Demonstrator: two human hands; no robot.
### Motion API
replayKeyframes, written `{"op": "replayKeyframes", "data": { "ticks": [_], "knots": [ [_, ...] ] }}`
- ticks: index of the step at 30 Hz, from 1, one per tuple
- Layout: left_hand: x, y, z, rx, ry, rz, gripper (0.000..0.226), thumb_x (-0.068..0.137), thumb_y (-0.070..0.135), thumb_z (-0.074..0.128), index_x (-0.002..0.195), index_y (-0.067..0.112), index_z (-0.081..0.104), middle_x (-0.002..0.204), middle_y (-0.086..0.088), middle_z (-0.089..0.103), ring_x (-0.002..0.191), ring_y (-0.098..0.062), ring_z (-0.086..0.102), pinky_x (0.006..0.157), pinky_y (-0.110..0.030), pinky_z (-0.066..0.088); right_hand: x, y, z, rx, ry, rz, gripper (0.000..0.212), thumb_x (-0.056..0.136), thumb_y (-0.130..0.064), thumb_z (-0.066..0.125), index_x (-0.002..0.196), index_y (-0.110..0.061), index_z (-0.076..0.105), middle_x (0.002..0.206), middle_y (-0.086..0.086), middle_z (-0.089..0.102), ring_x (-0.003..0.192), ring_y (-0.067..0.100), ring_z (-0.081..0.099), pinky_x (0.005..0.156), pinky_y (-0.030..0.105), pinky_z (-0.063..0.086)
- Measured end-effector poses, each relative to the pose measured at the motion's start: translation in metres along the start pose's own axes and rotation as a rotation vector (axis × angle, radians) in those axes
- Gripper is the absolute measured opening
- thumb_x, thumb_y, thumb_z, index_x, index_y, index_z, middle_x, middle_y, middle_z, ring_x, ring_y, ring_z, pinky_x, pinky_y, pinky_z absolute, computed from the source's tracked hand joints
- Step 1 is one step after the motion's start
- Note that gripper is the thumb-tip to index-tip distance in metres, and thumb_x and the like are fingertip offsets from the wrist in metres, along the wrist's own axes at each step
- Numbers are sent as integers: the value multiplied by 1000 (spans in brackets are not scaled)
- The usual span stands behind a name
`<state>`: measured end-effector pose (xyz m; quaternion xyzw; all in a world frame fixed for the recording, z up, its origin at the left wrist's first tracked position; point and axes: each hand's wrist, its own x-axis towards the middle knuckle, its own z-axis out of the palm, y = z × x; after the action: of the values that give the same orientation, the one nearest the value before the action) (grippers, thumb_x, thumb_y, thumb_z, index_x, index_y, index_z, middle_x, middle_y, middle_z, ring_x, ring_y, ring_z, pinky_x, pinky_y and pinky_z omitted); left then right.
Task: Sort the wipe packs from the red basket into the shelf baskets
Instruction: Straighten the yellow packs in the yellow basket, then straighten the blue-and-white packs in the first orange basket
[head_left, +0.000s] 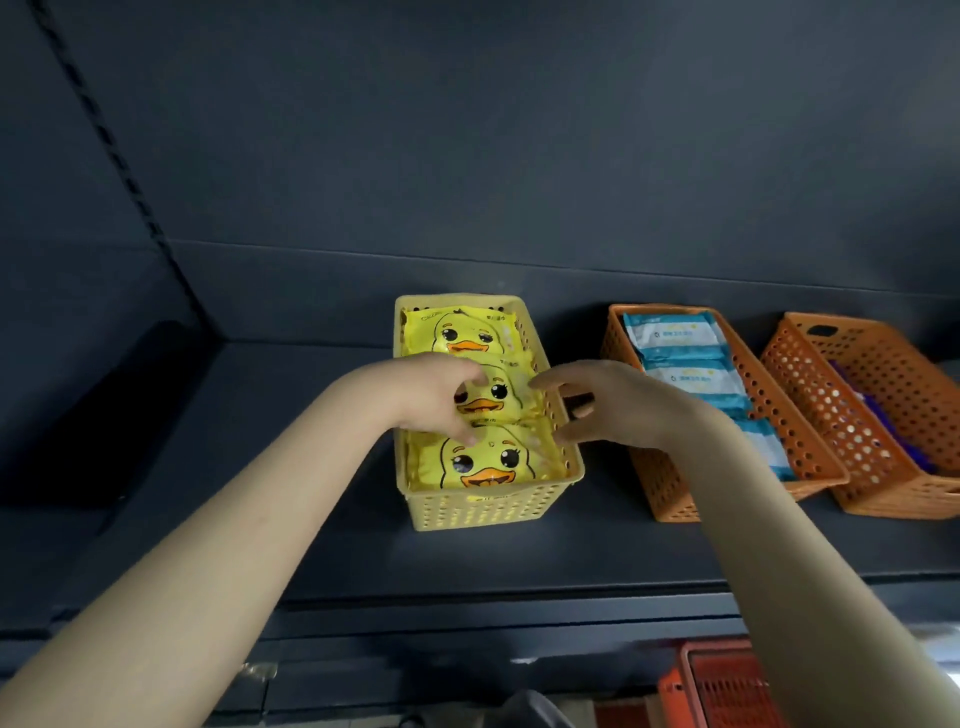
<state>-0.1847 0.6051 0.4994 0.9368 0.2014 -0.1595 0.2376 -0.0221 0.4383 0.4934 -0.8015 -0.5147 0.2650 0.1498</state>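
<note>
A yellow shelf basket (483, 512) holds three yellow duck-print wipe packs in a row: far (457, 332), middle (493, 400) and near (488, 462). My left hand (431, 395) arches over the left end of the middle pack, with thumb and curled fingers around its edge. My right hand (602, 408) hovers at the basket's right rim with fingers spread, its fingertips at the pack's right edge. The red basket (727, 686) shows at the bottom right, below the shelf; its contents are hidden.
To the right stand two orange baskets on the dark shelf (311, 519). The nearer one (670, 499) holds blue-and-white packs (675, 338); the farther one (883, 499) holds purple packs (852, 384). A dark back wall rises behind them.
</note>
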Motion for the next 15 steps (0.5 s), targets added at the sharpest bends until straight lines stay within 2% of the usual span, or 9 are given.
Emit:
{"op": "replayKeyframes", "data": {
  "ticks": [2,5,8,12,15],
  "knots": [
    [7,13,-6,-65,79,38,74,80,37,77,144,32,40,145,4,46,125,-19,49,90,-27,41,-8,14,-11,54,83,18,63,79,-24,79,135,-35,53,138,-8,51,121,4,48,94,21,44],
    [29,42,-7,-124,152,106,68,82,37,75,142,31,43,143,5,48,124,-16,49,94,-25,39,-19,46,-30,40,176,112,59,81,-31,77,133,-41,52,138,-6,50,121,11,49,93,27,42],
    [60,73,-3,-193,201,144,64,83,36,73,141,30,46,141,4,49,121,-14,51,90,-23,39,-27,86,-51,63,288,187,56,81,-30,77,133,-35,54,141,-1,51,123,17,50,94,27,41],
    [110,115,10,-285,271,135,67,85,38,71,144,28,41,145,-1,44,127,-18,49,102,-30,41,-24,143,-75,-6,391,254,57,84,-32,74,137,-27,52,139,4,54,123,21,53,90,20,36],
    [147,135,25,-381,316,99,67,87,37,69,146,26,37,147,-4,40,130,-21,47,107,-34,39,-10,178,-83,-19,410,240,60,87,-31,71,141,-24,47,142,7,51,125,23,51,93,23,36]
  ]
}}
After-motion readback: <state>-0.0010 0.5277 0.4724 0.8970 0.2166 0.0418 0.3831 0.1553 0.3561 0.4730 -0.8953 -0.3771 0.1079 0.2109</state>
